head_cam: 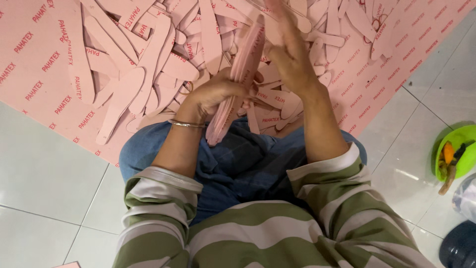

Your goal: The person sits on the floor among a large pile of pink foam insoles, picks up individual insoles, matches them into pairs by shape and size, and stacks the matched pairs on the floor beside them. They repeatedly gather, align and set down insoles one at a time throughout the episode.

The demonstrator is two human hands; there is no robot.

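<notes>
A white tiled floor (44,173) is carrying everything here, and a large pink printed sheet (39,59) is lying spread across its far side, reaching to the upper corners. A loose heap of pink insole-shaped cutouts (148,64) is sprawling over the middle of that sheet, overlapping every which way. The person is sitting at the sheet's near edge in a green-and-cream striped top, with blue denim knees below the hands. At the floor's right edge a green bowl (458,149) is sitting, holding an orange-tipped tool. The stack of pink cutouts (238,84) is standing nearly upright above the lap, and the left hand (218,92) is wrapping closed around its middle in a firm grip. The right hand (292,59) is lying flat and open-fingered against the stack's right face, pressing rather than clasping. The pieces are looking thin, light and bendy, probably foam or board, and smooth enough to slide apart; holding them mid-length with pressure on both faces seems the safest hold.
</notes>
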